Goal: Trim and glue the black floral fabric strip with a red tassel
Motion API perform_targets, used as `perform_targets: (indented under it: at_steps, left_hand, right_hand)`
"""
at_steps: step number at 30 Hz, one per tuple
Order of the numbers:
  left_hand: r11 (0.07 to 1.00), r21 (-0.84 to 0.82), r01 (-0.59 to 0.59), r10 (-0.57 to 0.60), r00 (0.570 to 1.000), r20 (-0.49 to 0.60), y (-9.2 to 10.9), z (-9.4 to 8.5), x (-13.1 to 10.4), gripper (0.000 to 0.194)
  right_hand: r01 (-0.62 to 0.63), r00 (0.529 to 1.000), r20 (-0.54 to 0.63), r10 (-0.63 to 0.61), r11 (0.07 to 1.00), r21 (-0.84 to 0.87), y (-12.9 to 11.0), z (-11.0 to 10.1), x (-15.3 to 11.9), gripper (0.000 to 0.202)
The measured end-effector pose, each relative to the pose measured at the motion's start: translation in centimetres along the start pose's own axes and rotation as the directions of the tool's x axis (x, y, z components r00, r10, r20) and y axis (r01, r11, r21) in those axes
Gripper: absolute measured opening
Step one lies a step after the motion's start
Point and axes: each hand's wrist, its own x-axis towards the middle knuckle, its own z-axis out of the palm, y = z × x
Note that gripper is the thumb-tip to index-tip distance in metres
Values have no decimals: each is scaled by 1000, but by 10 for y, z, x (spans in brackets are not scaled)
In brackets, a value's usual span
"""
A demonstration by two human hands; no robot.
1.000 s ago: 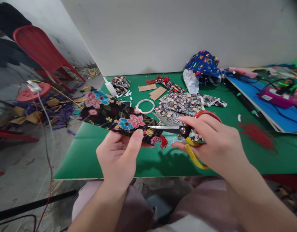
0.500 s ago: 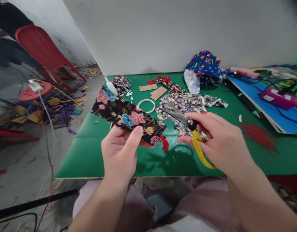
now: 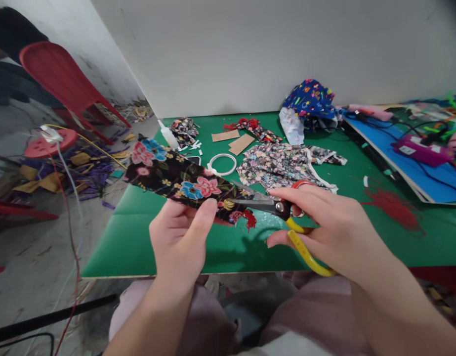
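My left hand [image 3: 179, 237] pinches a black floral fabric strip [image 3: 172, 175], thumb on top and fingers beneath, held above the table. Red threads [image 3: 250, 219] hang from the strip's right end. In my right hand [image 3: 331, 222] are scissors [image 3: 280, 207] with yellow-coated handles, their blades parted and pointing left. One blade lies across the strip near its right end; whether it touches the cloth I cannot tell. Behind the hands a larger floral cloth piece [image 3: 275, 165] is spread out, beside a white ring [image 3: 222, 164].
On the green table [image 3: 131, 237] are tan card pieces [image 3: 241, 144], a white bottle [image 3: 169, 136], a red-trimmed floral piece [image 3: 263, 131], blue patterned cloth [image 3: 311, 99] and a red thread tangle [image 3: 396, 207]. A blue board [image 3: 405, 158] with a purple device [image 3: 422, 150] stands right. Red chair [image 3: 57, 81] at left.
The scissors have come left and down, so their blades now reach the strip's right end. The strip has shifted slightly left in my left hand. The view has moved a little.
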Motion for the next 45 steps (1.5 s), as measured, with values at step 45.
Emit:
perform_targets:
  at_steps: [45]
  left_hand:
    - [980,11,199,-200,979,43,16,4,-12,10]
  right_hand:
    - [95,952,-238,-194,923,-373,-3,-1,-8,50]
